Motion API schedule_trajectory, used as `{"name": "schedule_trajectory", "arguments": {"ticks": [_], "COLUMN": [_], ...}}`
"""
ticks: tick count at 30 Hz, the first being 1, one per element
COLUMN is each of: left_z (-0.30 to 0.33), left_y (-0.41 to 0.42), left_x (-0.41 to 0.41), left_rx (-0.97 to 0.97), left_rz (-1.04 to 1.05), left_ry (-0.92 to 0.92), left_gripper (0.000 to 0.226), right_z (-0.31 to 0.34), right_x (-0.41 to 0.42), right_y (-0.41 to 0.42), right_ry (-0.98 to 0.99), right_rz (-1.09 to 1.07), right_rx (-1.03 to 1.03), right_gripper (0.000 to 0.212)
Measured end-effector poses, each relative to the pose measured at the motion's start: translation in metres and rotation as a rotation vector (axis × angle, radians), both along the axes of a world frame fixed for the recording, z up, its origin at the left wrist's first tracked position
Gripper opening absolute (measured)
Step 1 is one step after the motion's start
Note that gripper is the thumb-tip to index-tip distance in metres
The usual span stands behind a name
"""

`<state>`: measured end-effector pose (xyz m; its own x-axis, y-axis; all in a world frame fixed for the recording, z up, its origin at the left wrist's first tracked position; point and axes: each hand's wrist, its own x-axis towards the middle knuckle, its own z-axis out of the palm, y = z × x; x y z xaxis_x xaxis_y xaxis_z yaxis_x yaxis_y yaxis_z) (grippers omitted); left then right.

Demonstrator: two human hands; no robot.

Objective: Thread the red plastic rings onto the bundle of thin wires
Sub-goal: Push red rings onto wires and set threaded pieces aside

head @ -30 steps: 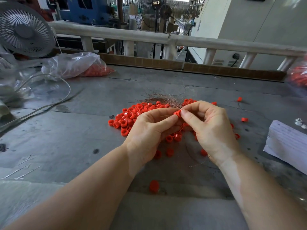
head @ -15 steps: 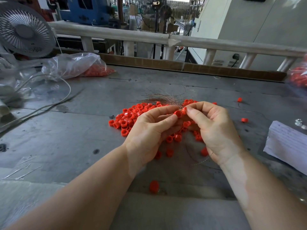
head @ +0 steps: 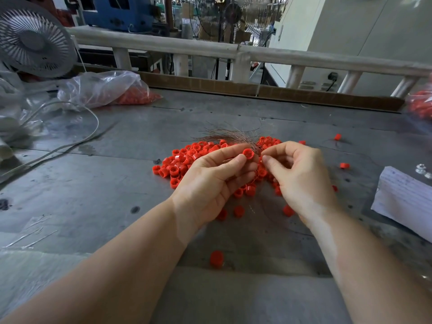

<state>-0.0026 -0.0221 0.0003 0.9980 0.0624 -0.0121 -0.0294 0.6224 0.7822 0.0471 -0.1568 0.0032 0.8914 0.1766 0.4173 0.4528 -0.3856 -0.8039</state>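
A heap of small red plastic rings (head: pixel 184 161) lies on the grey table (head: pixel 117 183) in the middle of the head view. My left hand (head: pixel 210 181) pinches one red ring (head: pixel 248 153) between thumb and forefinger, its hole facing me. A bundle of thin wires (head: pixel 229 134) fans out to the left just behind that ring. My right hand (head: pixel 297 176) is beside it, thumb and forefinger pinched together near the wires' gathered end; the wire itself is too fine to see in the pinch.
Loose red rings (head: pixel 216 259) lie scattered near the front and at the right (head: pixel 344 165). A plastic bag of rings (head: pixel 105 90) and a fan (head: pixel 32 40) stand at the back left, a white cable (head: pixel 77 141) curves across the left, and paper (head: pixel 404 202) lies at the right.
My hands have drawn slightly apart. The right hand let go of the ring and moved right; the ring now stays in my left fingers alone, turned toward me.
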Motion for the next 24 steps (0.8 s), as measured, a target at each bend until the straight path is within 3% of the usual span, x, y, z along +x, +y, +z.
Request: {"name": "schedule_trajectory", "arguments": {"ticks": [5, 15, 19, 24], "left_z": [0.001, 0.001, 0.001, 0.002], "left_y": [0.000, 0.000, 0.000, 0.001], "left_x": [0.000, 0.000, -0.001, -0.001], "left_rx": [-0.014, -0.012, 0.005, 0.029], "left_rz": [-0.010, -0.008, 0.009, 0.004], "left_ry": [0.004, 0.020, 0.035, 0.049], "left_gripper": [0.018, 0.018, 0.018, 0.021], "right_z": [0.000, 0.000, 0.006, 0.015], "right_x": [-0.004, -0.005, -0.005, -0.013], "right_y": [0.000, -0.002, -0.002, 0.000], "right_ry": [-0.094, -0.115, -0.098, -0.020], "right_rz": [-0.059, -0.047, -0.035, 0.191], "right_rx": [-0.320, -0.537, -0.220, 0.154], "right_gripper": [0.010, 0.009, 0.015, 0.017]}}
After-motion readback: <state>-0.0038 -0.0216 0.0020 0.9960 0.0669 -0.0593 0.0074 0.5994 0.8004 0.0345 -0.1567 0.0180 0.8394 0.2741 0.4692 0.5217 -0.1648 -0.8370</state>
